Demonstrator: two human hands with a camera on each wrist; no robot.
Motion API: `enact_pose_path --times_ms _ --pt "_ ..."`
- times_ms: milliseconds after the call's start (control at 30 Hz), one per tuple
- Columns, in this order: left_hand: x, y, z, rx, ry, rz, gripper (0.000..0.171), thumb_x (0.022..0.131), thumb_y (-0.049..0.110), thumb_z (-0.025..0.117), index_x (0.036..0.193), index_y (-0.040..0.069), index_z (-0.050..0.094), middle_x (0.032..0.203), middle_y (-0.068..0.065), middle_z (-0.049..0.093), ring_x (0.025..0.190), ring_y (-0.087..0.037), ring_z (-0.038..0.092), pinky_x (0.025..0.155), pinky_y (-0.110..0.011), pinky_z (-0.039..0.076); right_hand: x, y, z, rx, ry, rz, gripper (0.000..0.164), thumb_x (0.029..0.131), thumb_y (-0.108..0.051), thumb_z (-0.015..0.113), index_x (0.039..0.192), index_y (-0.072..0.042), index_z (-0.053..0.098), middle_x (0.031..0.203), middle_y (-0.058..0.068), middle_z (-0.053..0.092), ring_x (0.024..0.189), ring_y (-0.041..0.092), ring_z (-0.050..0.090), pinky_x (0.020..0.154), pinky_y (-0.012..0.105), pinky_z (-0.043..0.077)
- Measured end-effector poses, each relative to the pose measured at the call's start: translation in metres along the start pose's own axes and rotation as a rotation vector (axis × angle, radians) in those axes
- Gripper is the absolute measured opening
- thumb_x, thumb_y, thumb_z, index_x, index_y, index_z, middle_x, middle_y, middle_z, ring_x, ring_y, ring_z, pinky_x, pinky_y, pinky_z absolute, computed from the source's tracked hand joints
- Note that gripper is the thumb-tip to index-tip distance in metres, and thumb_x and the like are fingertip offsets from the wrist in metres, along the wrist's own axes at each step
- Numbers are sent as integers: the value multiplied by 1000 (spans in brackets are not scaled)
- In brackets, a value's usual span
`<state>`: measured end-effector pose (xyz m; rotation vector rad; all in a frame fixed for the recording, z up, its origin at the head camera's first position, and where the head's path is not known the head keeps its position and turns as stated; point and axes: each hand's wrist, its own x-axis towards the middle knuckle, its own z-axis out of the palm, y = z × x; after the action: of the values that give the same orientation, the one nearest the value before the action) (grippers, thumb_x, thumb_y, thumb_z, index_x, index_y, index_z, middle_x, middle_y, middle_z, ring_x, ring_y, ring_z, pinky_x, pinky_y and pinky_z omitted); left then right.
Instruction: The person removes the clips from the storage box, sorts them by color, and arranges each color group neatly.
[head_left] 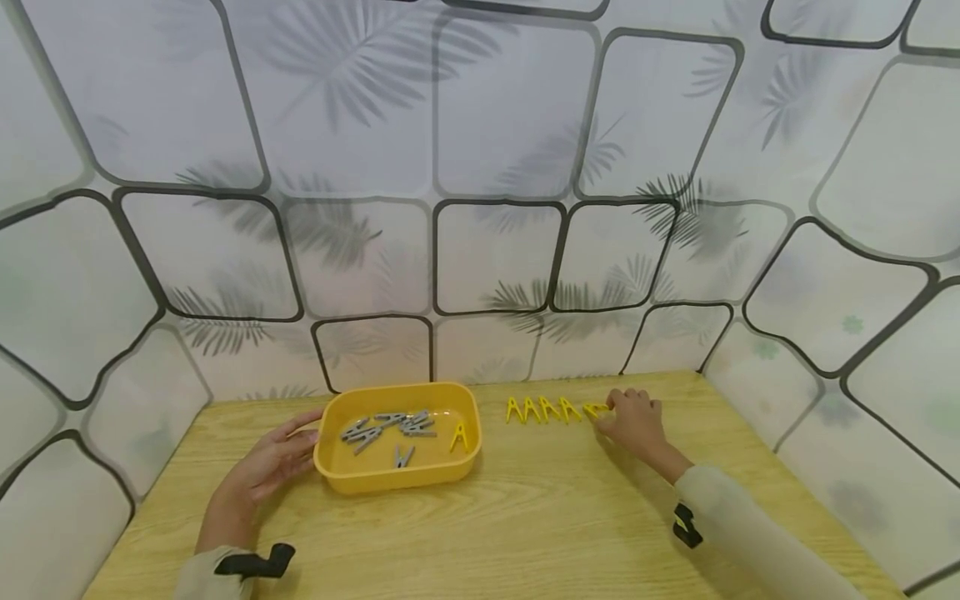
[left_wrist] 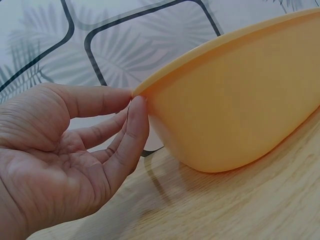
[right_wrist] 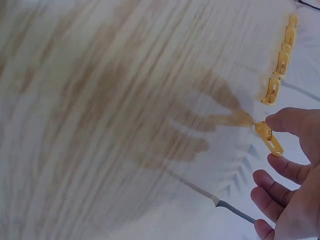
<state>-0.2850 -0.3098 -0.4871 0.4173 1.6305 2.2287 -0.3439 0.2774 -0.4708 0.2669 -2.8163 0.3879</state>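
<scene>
My left hand (head_left: 272, 463) is at the left end of a yellow plastic basin (head_left: 397, 481). In the left wrist view its thumb and a finger pinch the basin's rim (left_wrist: 200, 52). Several grey clothespins (head_left: 367, 437) and one yellow clothespin (head_left: 459, 437) lie inside. To the right of the basin, several yellow clothespins (head_left: 530, 408) stand in a row on the table. At the row's right end my right hand (head_left: 636, 423) holds another yellow clothespin (right_wrist: 270, 139) between thumb and index finger. It leans at an angle to the others.
The wood-grain table (head_left: 517, 525) meets a patterned wall covering (head_left: 495, 250) right behind the basin and the row. Covered walls also close in on both sides. Each wrist carries a black strap (head_left: 255, 564).
</scene>
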Motion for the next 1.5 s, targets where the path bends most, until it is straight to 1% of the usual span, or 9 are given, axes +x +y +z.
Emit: enact_pose_path --times_ms 167,367,500,767,900,1100,1300,1500 --pt "0 -1 -1 -3 -8 8 41 109 4 41 128 34 62 116 7 72 106 -7 70 90 -23 58 4 -3 6 -23 -8 3 36 88 -27 79 103 1 63 98 20 61 96 41 53 83 59 38" --pt "0 -1 -2 -4 -15 8 40 109 4 42 130 33 61 118 6 71 107 -8 70 91 -24 58 7 -3 11 -29 -25 21 35 90 -28 76 103 1 62 98 20 60 95 40 53 84 59 38" --pt "0 0 -2 -3 2 -7 40 109 5 43 129 34 61 118 5 71 106 -8 70 91 -24 58 8 -3 14 -20 -29 29 36 90 -29 75 103 1 62 98 20 60 95 39 52 84 59 37" --pt "1 1 0 31 38 -27 38 109 7 44 127 35 60 117 7 71 105 -7 70 90 -24 58 11 -2 19 -22 -34 39 37 91 -32 73 103 1 62 99 20 61 94 39 52 82 58 36" --pt "1 1 0 15 38 -24 38 109 6 43 126 35 61 115 6 71 104 -7 70 89 -23 58 12 -3 20 -28 -44 47 39 91 -35 75 102 0 62 99 20 61 94 39 53 82 57 36" --pt "1 0 -1 -18 -1 3 41 109 3 41 128 32 61 116 5 71 103 -7 71 87 -22 59 12 -3 21 -31 -62 55 40 91 -36 75 104 0 63 100 20 62 94 39 54 83 58 37" --pt "2 -2 -3 -16 11 6 40 109 3 41 128 32 62 116 4 71 102 -8 71 87 -23 59 12 -4 19 -27 -71 40 40 92 -35 74 107 1 65 101 20 63 97 41 55 85 60 36" --pt "2 -1 -1 3 19 0 39 109 4 41 128 32 61 115 6 72 102 -8 70 87 -23 59 12 -5 18 -32 -83 40 40 92 -34 75 109 0 65 103 20 64 98 41 55 86 61 36"
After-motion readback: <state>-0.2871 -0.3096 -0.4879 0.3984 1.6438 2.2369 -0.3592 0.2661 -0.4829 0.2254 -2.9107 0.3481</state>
